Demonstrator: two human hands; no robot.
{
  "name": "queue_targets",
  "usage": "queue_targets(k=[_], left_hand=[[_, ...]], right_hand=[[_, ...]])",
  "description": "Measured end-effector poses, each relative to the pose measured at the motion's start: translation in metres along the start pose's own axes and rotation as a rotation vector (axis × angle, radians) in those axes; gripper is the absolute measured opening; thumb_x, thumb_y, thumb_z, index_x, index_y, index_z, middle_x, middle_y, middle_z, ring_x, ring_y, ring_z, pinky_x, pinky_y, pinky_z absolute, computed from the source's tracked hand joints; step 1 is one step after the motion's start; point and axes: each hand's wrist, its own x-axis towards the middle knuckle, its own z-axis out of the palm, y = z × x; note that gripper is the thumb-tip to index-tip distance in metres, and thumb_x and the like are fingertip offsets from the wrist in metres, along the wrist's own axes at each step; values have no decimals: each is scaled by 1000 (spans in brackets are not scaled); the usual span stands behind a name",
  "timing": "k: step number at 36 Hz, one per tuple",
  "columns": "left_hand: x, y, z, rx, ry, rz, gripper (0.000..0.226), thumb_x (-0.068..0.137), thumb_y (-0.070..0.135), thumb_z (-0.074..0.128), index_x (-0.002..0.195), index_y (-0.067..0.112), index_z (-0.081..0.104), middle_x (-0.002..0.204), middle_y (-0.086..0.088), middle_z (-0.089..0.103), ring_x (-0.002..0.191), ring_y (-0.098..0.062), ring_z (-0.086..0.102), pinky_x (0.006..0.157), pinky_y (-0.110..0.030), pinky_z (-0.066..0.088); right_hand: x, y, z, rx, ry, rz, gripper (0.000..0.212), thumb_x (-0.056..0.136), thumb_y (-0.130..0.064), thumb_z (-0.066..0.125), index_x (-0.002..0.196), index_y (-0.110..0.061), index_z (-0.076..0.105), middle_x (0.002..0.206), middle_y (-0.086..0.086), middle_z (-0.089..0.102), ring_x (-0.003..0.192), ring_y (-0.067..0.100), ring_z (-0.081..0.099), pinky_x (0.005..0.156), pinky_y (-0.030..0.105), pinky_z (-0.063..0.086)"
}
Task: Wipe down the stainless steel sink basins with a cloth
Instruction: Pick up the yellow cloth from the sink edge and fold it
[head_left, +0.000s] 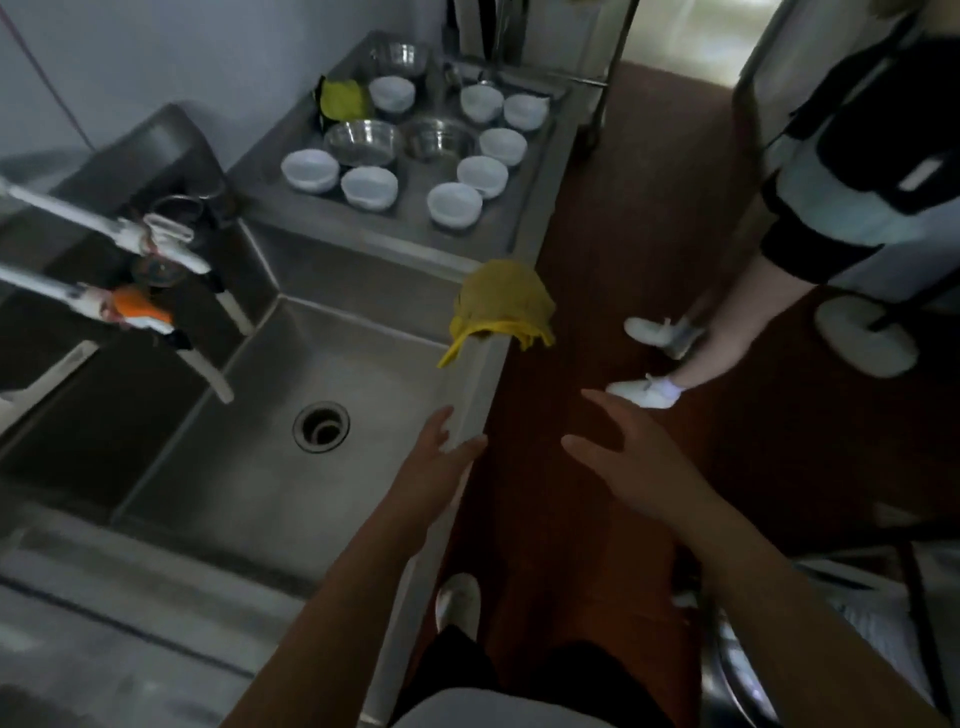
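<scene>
A yellow cloth (501, 304) lies bunched on the front rim of the stainless steel sink basin (270, 483), partly hanging over both sides. The basin has a round drain (320, 426) in its floor. My left hand (436, 462) hovers over the basin's front rim, fingers apart, holding nothing. My right hand (628, 467) is spread over the floor beside the sink, also holding nothing. Both hands are short of the cloth and do not touch it.
Two taps (156, 322) reach over the basin from the left. A drainboard (415, 218) behind holds several white bowls (454, 205), steel bowls (363, 140) and a second yellow cloth (340, 98). Another person stands at right, shoes (647, 392) on the red-brown floor.
</scene>
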Motion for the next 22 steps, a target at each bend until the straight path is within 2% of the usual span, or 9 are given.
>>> queue_targets(k=[2, 5, 9, 12, 16, 20, 22], left_hand=[[31, 22, 4, -80, -30, -87, 64, 90, 47, 62, 147, 41, 32, 148, -1, 42, 114, -13, 49, 89, -37, 42], [67, 44, 12, -204, -58, -207, 61, 92, 44, 60, 146, 34, 34, 144, -4, 43, 124, -22, 44, 94, -41, 45], [112, 60, 23, -336, 9, -240, 55, 93, 36, 60, 144, 32, 39, 137, -2, 47, 124, -22, 44, 93, -39, 47], [145, 69, 31, -468, 154, -290, 48, 94, 29, 60, 140, 28, 46, 134, -1, 51, 122, -23, 49, 101, -47, 48], [185, 78, 45, -522, 281, -344, 30, 96, 20, 58, 125, 27, 57, 138, -5, 50, 115, -23, 54, 96, -45, 49], [218, 86, 63, -509, 425, -397, 47, 90, 24, 59, 136, 19, 50, 140, -19, 51, 103, -32, 58, 76, -35, 47], [225, 92, 73, -550, 503, -430, 60, 81, 29, 61, 138, 19, 46, 138, -19, 52, 110, -31, 58, 86, -40, 50]], right_hand=[[38, -11, -12, -32, -5, -17, 66, 85, -53, 66, 144, -42, 39, 154, -8, 36, 133, 3, 34, 104, 27, 33], [96, -21, -27, -65, -23, -34, 69, 85, -47, 70, 145, -33, 41, 152, -5, 40, 126, 1, 36, 98, 24, 32], [181, -30, -40, -235, -141, -39, 76, 83, -45, 72, 149, -25, 39, 152, 0, 40, 137, 17, 41, 110, 35, 37], [253, -39, -46, -380, -238, -58, 77, 78, -49, 74, 144, -24, 43, 144, 4, 49, 129, 24, 49, 106, 45, 42], [351, -51, -38, -613, -374, -100, 74, 80, -52, 69, 144, -27, 42, 141, 7, 52, 129, 32, 50, 105, 50, 42], [432, -47, -22, -714, -505, -254, 75, 84, -55, 65, 148, -29, 35, 147, 4, 47, 133, 31, 45, 108, 50, 38], [458, -44, -17, -703, -584, -297, 73, 84, -53, 65, 146, -29, 36, 144, 3, 50, 130, 30, 48, 106, 49, 39]])
